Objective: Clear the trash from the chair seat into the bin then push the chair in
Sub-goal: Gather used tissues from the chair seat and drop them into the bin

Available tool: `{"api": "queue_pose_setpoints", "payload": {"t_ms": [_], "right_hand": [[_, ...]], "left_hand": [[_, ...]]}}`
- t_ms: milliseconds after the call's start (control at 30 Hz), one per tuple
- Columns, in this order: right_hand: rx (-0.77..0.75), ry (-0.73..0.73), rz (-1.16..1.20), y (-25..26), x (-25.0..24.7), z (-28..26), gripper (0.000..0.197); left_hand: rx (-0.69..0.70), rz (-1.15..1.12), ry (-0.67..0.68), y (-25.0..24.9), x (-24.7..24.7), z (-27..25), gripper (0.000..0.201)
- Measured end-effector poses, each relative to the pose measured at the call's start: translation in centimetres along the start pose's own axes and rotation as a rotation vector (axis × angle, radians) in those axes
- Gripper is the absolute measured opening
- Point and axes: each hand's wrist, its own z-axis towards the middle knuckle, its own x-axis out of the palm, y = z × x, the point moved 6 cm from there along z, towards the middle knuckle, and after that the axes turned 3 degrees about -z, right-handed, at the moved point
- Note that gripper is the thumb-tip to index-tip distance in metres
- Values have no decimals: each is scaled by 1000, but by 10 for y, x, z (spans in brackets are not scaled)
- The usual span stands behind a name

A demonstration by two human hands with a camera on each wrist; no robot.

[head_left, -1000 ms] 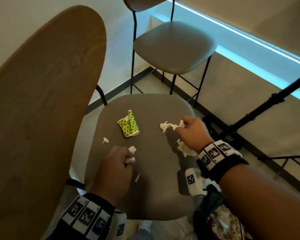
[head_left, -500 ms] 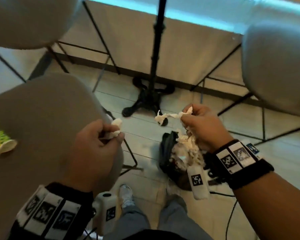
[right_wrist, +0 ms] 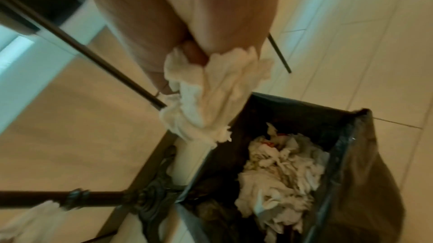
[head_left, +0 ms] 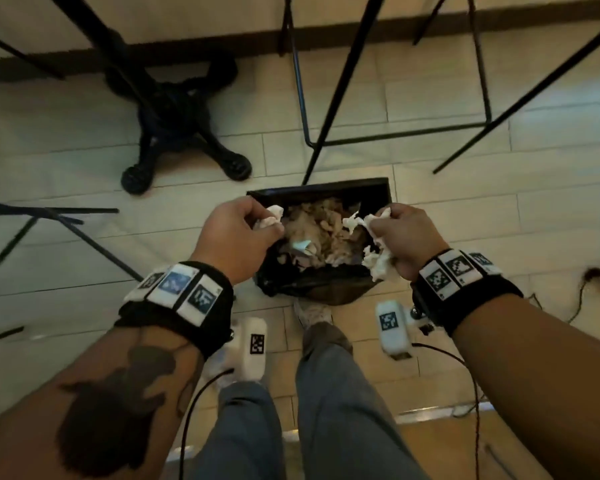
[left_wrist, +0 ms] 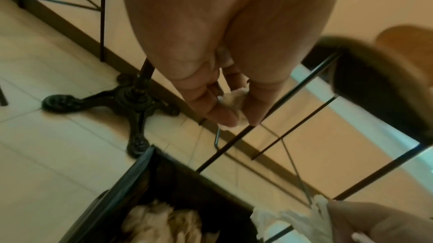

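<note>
With your left hand [head_left: 238, 237] pinching a small tissue wad [head_left: 269, 218] and your right hand [head_left: 407, 237] clutching crumpled tissues [head_left: 378, 261], both above the bin [head_left: 326, 188] edges beneath them, loose shreds could flutter onto the floor if you release off-centre.

The left hand [left_wrist: 225, 47] is seen from the wrist, pointing down, and a small crumpled tissue [left_wrist: 234, 101] is pinched between its fingertips [left_wrist: 225, 115]. Below it, a bin [left_wrist: 131, 187] lined with a black bag is stood on the tiled floor [left_wrist: 46, 154], with crumpled paper [left_wrist: 161, 223] piled inside. A black ornate table base [left_wrist: 131, 99] is seen beyond the bin. At lower right, the right hand [left_wrist: 384, 223] is closed around white tissue [left_wrist: 295, 223].
</note>
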Motion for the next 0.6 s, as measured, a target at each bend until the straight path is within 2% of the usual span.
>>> {"api": "queue_pose_setpoints", "payload": {"t_ms": [167, 300, 400, 467, 500, 533, 600], "right_hand": [[134, 11, -102, -69, 12, 85, 4], [275, 69, -137, -111, 28, 132, 19], [342, 55, -81, -134, 32, 157, 19], [373, 37, 60, -146, 38, 168, 6], [385, 43, 125, -153, 42, 172, 12], [387, 66, 164, -157, 47, 174, 28], [387, 103, 196, -158, 54, 172, 48]], "left_hand": [[-151, 20, 60, 66, 70, 54, 11], [-312, -80, 59, 121, 109, 78, 15], [-340, -151, 44, 145, 129, 92, 19], [-338, -238, 111, 151, 141, 98, 46], [-338, -289, 178, 152, 147, 99, 61], [-344, -307, 254, 152, 153, 98, 75], [-358, -251, 344, 156, 157, 96, 107]]}}
